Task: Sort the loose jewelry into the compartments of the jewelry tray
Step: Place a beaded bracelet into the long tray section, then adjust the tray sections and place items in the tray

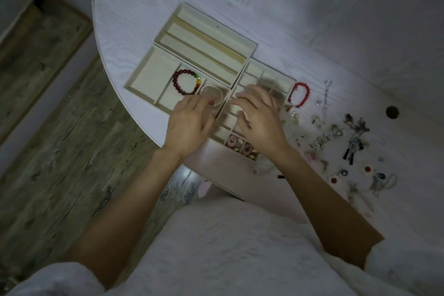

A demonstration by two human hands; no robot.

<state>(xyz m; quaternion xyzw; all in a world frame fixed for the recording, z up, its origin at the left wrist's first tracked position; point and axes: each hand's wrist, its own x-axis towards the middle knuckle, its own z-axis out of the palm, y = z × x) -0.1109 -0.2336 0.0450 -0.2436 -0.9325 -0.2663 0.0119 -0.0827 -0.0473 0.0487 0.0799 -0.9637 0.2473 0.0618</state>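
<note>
**Pearl bracelet could slip past its compartment**

The pale bead bracelet (212,97) sits at the tray (144,74) compartment beside the dark red bracelet (186,81). The left hand (189,125) reaches it; motion blur hides whether its fingers pinch. The right hand (259,120) hovers, fingers loosely curled; its hold cannot be told. A careless release risks beads spilling over the divider, or a sleeve sweeping the loose jewelry (336,137) off the worktop (312,19).

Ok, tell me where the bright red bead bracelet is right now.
In the head view the bright red bead bracelet lies loose on the white table, just off the right edge of the jewelry tray, beyond the right hand.

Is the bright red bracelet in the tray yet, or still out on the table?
Out. The bright red bracelet lies on the table, just beyond the tray wall.
</note>
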